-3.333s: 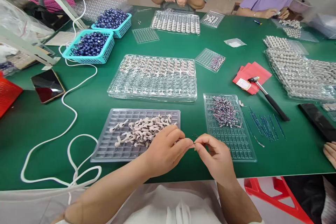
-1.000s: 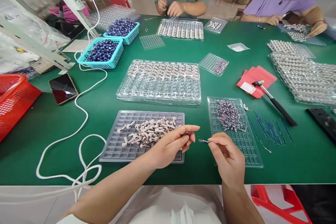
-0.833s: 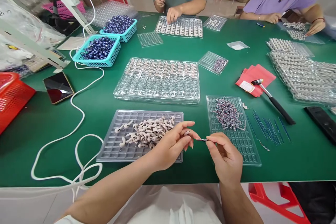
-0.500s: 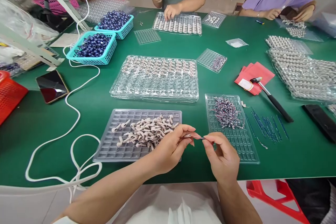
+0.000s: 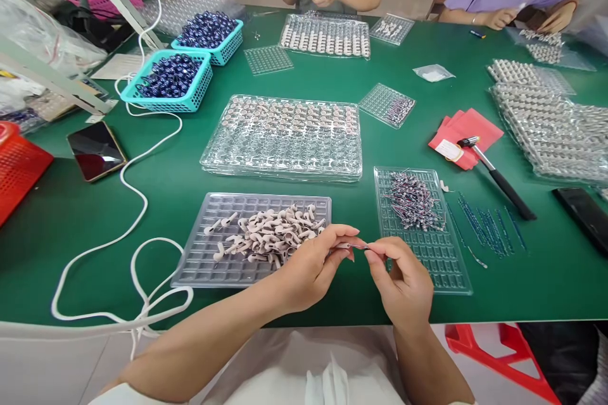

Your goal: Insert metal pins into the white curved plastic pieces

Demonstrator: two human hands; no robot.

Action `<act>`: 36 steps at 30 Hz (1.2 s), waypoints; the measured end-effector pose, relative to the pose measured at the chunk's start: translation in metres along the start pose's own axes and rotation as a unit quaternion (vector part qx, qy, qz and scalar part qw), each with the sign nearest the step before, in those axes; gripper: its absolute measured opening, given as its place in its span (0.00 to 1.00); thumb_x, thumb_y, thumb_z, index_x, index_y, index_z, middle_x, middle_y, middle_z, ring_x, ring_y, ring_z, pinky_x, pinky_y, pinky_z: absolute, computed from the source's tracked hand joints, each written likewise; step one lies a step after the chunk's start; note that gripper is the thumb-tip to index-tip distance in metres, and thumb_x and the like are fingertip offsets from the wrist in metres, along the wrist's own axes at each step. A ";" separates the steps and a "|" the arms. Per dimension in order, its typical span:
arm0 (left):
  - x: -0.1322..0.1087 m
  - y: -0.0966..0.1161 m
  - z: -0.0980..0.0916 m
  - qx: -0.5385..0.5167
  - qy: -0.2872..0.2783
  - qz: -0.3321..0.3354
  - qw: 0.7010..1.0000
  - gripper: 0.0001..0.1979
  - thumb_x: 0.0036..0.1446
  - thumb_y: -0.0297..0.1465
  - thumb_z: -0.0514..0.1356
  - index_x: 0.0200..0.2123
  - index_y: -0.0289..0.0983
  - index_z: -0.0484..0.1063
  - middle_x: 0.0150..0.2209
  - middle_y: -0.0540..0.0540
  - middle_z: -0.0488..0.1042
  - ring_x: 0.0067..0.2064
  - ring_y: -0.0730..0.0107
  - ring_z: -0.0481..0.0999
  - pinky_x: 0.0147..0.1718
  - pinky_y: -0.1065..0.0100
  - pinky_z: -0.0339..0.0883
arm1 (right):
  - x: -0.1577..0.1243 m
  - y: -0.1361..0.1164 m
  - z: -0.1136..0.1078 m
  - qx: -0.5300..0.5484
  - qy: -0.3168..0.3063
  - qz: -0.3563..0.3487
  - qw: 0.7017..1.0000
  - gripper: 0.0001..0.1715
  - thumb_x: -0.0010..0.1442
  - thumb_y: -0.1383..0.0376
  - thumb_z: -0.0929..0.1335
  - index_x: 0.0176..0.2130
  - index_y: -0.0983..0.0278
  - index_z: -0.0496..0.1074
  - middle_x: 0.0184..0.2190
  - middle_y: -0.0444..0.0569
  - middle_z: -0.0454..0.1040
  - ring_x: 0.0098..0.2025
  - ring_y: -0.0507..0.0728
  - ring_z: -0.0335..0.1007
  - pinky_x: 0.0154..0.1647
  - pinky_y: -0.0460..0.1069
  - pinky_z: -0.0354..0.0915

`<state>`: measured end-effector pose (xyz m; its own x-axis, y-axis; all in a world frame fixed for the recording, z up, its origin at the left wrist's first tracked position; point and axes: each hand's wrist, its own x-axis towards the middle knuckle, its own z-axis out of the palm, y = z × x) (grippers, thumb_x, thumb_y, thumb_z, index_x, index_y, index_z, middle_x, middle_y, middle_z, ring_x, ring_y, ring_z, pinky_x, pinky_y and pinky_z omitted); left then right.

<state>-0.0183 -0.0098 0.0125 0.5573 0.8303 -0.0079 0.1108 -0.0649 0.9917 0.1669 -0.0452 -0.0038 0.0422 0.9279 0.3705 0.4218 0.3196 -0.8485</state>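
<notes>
Between finger and thumb of my left hand (image 5: 308, 272) is a small white earbud shell (image 5: 342, 245), its stem pointing right. My right hand (image 5: 403, 281) pinches a tiny dark wired part (image 5: 366, 249), mostly hidden by the fingertips. A thin wire runs between the shell and this part. Behind my left hand, a heap of white earbud shells (image 5: 273, 234) lies on a grey compartment tray (image 5: 190, 269). Past my right hand, a clear compartment tray (image 5: 439, 275) bears a pile of small wired parts (image 5: 412, 199).
Stacked clear blister trays (image 5: 280, 155) lie ahead. To the right are a hammer (image 5: 498, 178), red envelopes (image 5: 468, 130), blue-green strips (image 5: 487, 228) and a black phone-like object (image 5: 580, 210). Leftward are a smartphone (image 5: 96, 150), white cable (image 5: 137, 193) and turquoise baskets (image 5: 197, 92). Two co-workers sit opposite.
My fingertips have come slightly closer together, and less wire shows between them. The co-worker in green has lifted a hand off the tray. The view has shifted slightly.
</notes>
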 end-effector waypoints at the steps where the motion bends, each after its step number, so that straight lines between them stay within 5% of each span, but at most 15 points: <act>1: 0.000 0.000 0.000 0.006 0.000 0.004 1.000 0.15 0.68 0.23 0.48 0.56 0.40 0.58 0.51 0.42 0.76 0.47 0.70 0.77 0.48 0.64 0.72 | 0.000 0.000 0.000 -0.008 0.000 -0.007 1.000 0.12 0.61 0.75 0.68 0.41 0.59 0.73 0.33 0.44 0.73 0.33 0.51 0.69 0.33 0.47 0.65; 13: 0.000 -0.004 0.000 0.161 -0.002 0.060 0.985 0.18 0.67 0.22 0.47 0.59 0.35 0.58 0.54 0.36 0.74 0.55 0.63 0.75 0.54 0.59 0.71 | 0.004 0.003 0.003 -0.114 -0.025 -0.132 0.984 0.16 0.60 0.77 0.68 0.45 0.61 0.70 0.35 0.48 0.74 0.35 0.53 0.71 0.35 0.50 0.68; 23: 0.000 -0.006 -0.005 0.263 -0.034 0.100 0.959 0.26 0.65 0.19 0.47 0.64 0.36 0.52 0.56 0.36 0.73 0.56 0.60 0.74 0.53 0.57 0.72 | 0.004 0.008 0.003 -0.154 -0.054 -0.163 0.973 0.16 0.62 0.76 0.68 0.47 0.60 0.70 0.35 0.49 0.74 0.35 0.54 0.70 0.36 0.52 0.67; 32: -0.002 -0.010 -0.010 0.303 -0.077 0.145 0.939 0.42 0.60 0.15 0.48 0.70 0.43 0.32 0.55 0.38 0.73 0.50 0.60 0.75 0.47 0.55 0.72 | 0.004 0.010 0.004 -0.147 -0.106 -0.157 0.971 0.15 0.63 0.75 0.67 0.48 0.61 0.70 0.39 0.51 0.76 0.38 0.56 0.70 0.38 0.53 0.67; 36: 0.000 -0.003 -0.011 0.266 -0.069 0.100 0.956 0.35 0.64 0.18 0.47 0.70 0.42 0.39 0.59 0.36 0.70 0.55 0.60 0.74 0.50 0.56 0.71 | 0.004 0.009 0.005 -0.153 -0.093 -0.157 0.971 0.12 0.62 0.74 0.67 0.45 0.61 0.70 0.36 0.49 0.75 0.36 0.55 0.70 0.37 0.53 0.67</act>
<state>-0.0274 -0.0035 0.0107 0.7103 0.6931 0.1223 0.3726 -0.5177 0.7701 0.1666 -0.0382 -0.0117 -0.2841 0.8219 0.4937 0.6385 0.5463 -0.5421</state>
